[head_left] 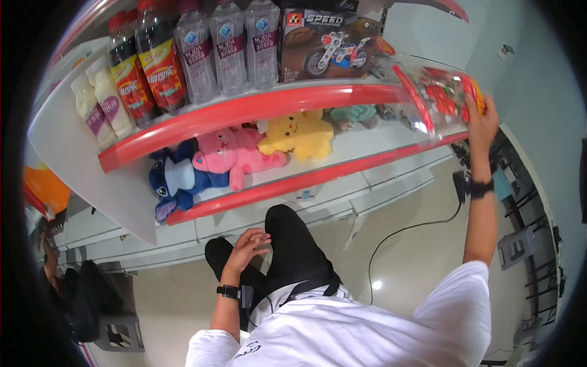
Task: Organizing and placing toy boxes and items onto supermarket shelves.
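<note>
My right hand (482,119) grips a clear plastic package (435,98) with red edges and red contents at the right end of the upper shelf. The package overlaps the red shelf edge. My left hand (247,248) hangs over my dark-trousered legs with its fingers loosely apart and nothing visible in them. Below the package, partly hidden by it, grey and teal plush toys (353,116) lie on the lower shelf, beside a yellow plush (296,137), a pink plush (226,153) and a blue plush (177,177).
The upper shelf holds white bottles (98,107), dark drink bottles (159,67), clear bottles (229,55) and a toy motorcycle box (327,46). A red shelf edge (257,196) runs along the lower shelf. A person's dark-clad legs (92,300) and grey stools (513,248) are at the sides.
</note>
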{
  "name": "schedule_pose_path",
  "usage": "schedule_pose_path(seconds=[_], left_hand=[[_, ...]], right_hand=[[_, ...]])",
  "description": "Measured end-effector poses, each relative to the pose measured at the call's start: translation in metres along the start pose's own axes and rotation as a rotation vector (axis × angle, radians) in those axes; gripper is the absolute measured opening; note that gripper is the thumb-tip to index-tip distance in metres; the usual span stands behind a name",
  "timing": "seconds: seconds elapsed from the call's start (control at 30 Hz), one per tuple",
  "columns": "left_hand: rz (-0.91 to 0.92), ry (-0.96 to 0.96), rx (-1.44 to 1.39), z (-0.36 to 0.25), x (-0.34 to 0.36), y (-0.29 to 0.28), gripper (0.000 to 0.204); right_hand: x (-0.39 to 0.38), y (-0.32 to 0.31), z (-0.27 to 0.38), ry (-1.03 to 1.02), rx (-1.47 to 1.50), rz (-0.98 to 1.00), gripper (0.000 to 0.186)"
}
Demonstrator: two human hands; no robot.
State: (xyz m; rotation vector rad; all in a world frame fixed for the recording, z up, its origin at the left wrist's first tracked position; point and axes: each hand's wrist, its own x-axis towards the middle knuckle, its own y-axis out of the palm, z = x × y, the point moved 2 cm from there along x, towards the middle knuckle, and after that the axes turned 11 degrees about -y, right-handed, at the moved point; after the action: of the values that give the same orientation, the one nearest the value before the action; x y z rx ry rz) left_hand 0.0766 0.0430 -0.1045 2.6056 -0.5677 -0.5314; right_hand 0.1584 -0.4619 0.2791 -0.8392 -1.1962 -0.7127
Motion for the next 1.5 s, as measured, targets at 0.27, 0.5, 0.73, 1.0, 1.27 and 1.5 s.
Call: schedule_pose_path(seconds=[0.27, 0.5, 0.73, 1.0, 1.27, 1.5], left_hand=[[0.619, -0.06, -0.297, -0.013, 0.015, 0.122, 0.082], [-0.037, -0.228, -0.095, 0.099, -0.013, 0.003, 0.044], [-0.581, 0.049, -0.315, 0.066, -0.051, -0.077, 0.039], [-0.672, 0.221, 0.024, 0.014, -0.02, -0.158, 0.07], [-1.175, -0.014, 0.945, 0.037, 0.002, -0.212, 0.082], [-0.929, -0.269, 1.308, 0.094, 0.024, -0.191, 0.091]], right_hand=[[-0.178, 0.004, 0.116, 0.004, 0.532, 0.41, 0.018], [-0.327, 0.144, 0.224, -0.294, 0.808, 1.015, 0.033], [-0.371, 0.202, 0.234, -0.242, 0.923, 1.302, 0.044], [-0.405, 0.232, 0.185, -0.274, 0.815, 1.542, 0.04], [-0.438, 0.239, 0.175, -0.496, 0.778, 1.32, 0.034], [-0.444, 0.246, 0.178, -0.377, 0.794, 1.295, 0.033]])
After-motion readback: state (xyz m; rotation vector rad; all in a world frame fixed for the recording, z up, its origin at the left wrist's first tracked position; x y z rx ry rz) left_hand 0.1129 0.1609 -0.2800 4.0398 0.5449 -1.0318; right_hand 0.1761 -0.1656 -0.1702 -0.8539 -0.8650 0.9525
